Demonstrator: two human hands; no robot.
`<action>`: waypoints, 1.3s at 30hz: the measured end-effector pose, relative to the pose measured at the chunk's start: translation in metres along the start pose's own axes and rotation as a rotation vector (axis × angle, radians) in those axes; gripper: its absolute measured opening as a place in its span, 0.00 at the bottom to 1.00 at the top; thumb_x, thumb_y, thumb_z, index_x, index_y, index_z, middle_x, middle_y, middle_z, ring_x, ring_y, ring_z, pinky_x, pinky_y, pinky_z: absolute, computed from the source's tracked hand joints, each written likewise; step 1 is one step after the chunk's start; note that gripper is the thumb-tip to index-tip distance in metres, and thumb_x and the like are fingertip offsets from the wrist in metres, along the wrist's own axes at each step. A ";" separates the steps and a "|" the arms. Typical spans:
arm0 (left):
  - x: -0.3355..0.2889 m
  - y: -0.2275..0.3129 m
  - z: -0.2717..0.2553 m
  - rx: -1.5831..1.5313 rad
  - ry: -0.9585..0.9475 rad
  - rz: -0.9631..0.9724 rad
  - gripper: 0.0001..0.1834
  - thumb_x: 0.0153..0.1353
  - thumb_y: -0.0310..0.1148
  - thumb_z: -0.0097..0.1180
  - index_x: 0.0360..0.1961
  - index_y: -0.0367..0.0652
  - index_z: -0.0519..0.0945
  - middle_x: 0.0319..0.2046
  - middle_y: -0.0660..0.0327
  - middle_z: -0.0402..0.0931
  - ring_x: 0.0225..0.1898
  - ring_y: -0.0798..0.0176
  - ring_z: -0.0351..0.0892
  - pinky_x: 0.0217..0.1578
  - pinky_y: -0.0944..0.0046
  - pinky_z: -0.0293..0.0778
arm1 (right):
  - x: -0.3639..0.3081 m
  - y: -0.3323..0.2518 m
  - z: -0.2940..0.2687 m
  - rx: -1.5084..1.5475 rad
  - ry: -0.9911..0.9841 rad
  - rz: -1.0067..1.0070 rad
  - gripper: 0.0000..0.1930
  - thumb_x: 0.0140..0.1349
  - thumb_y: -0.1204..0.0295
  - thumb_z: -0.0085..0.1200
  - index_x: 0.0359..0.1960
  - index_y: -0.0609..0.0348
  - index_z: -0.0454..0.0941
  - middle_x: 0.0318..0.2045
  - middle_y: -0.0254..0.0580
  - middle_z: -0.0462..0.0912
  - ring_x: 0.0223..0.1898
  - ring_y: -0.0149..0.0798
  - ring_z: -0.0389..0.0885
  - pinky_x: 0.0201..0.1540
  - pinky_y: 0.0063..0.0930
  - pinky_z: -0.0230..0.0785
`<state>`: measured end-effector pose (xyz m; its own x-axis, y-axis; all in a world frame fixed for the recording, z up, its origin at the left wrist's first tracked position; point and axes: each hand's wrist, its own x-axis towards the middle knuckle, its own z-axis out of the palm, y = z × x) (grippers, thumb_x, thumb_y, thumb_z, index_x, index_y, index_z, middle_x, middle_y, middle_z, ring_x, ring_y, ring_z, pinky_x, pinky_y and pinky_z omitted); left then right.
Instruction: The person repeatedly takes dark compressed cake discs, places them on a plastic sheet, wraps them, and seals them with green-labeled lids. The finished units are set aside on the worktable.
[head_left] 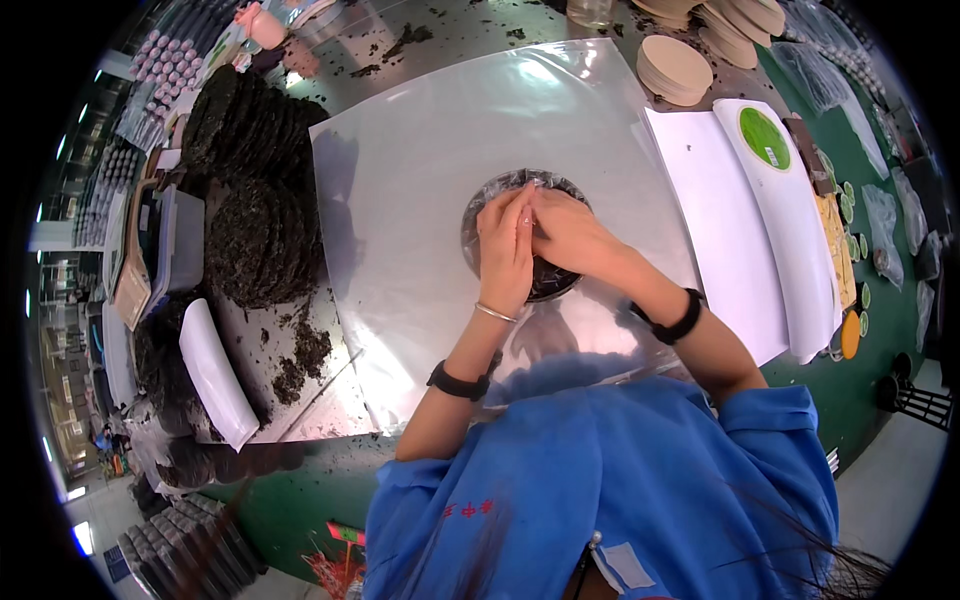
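Note:
A dark round cake (553,284), partly wrapped in shiny clear film (502,186), lies in the middle of a large clear plastic sheet (430,150). My left hand (505,245) rests over its left side with the fingers pressed together. From the right, my right hand (572,232) meets it over the cake, its fingers bent and partly hidden. Film is gathered at the fingertips of both hands. Most of the cake's top is covered by my hands.
Tall stacks of dark, flaky round cakes (262,240) stand at the left, with loose crumbs (300,355) nearby. A white roll (215,375) lies near the left edge. White sheets (715,220), a labelled white package (790,240) and pale round discs (674,70) are on the right.

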<state>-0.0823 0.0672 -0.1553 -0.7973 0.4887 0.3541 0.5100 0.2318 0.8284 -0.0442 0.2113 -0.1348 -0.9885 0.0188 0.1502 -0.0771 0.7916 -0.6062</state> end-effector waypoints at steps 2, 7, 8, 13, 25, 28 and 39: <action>0.000 -0.003 -0.001 0.071 -0.009 0.030 0.17 0.72 0.27 0.50 0.58 0.41 0.81 0.58 0.51 0.73 0.61 0.45 0.68 0.64 0.50 0.64 | -0.024 -0.001 -0.018 0.020 0.104 -0.109 0.18 0.58 0.67 0.63 0.47 0.64 0.78 0.53 0.61 0.79 0.56 0.58 0.76 0.56 0.48 0.70; 0.001 -0.001 0.001 0.287 -0.012 0.157 0.17 0.62 0.21 0.55 0.52 0.40 0.85 0.55 0.52 0.74 0.59 0.45 0.69 0.61 0.49 0.66 | -0.061 0.017 -0.076 -0.052 0.148 -0.267 0.26 0.59 0.65 0.68 0.56 0.63 0.74 0.55 0.56 0.78 0.60 0.59 0.73 0.66 0.49 0.63; 0.001 0.001 0.002 0.275 -0.008 0.148 0.17 0.62 0.21 0.55 0.52 0.40 0.85 0.55 0.53 0.74 0.59 0.45 0.68 0.61 0.49 0.66 | -0.061 0.039 -0.095 -0.085 0.212 -0.135 0.29 0.61 0.61 0.69 0.59 0.62 0.72 0.55 0.55 0.78 0.60 0.58 0.74 0.66 0.46 0.64; 0.002 0.019 0.002 0.242 -0.020 0.134 0.17 0.63 0.22 0.56 0.52 0.40 0.86 0.55 0.54 0.75 0.60 0.46 0.67 0.63 0.50 0.64 | -0.059 0.205 -0.188 -0.859 0.444 0.429 0.37 0.59 0.47 0.68 0.54 0.68 0.71 0.49 0.55 0.79 0.55 0.57 0.77 0.55 0.46 0.74; 0.000 0.007 0.003 0.240 -0.013 0.104 0.15 0.63 0.21 0.58 0.51 0.40 0.86 0.56 0.55 0.76 0.60 0.46 0.68 0.62 0.51 0.66 | -0.065 0.291 -0.241 -0.991 -0.064 0.438 0.16 0.71 0.56 0.51 0.41 0.51 0.86 0.37 0.45 0.88 0.44 0.48 0.86 0.41 0.45 0.80; 0.001 0.006 0.005 0.242 -0.013 0.111 0.16 0.61 0.20 0.58 0.50 0.40 0.87 0.56 0.55 0.76 0.60 0.45 0.68 0.62 0.50 0.66 | -0.059 0.278 -0.241 -0.955 -0.127 0.397 0.15 0.72 0.56 0.50 0.43 0.50 0.86 0.36 0.47 0.88 0.40 0.50 0.87 0.39 0.47 0.79; 0.003 0.002 0.002 0.218 0.098 0.166 0.18 0.61 0.23 0.60 0.53 0.38 0.75 0.52 0.50 0.78 0.57 0.47 0.73 0.62 0.49 0.65 | -0.057 -0.027 -0.092 -0.254 0.260 -0.405 0.29 0.54 0.84 0.53 0.60 0.53 0.78 0.67 0.48 0.75 0.66 0.53 0.75 0.70 0.47 0.69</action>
<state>-0.0824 0.0708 -0.1532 -0.7192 0.4538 0.5262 0.6850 0.3362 0.6463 0.0263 0.2454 -0.0549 -0.8191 -0.1937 0.5399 -0.3792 0.8891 -0.2564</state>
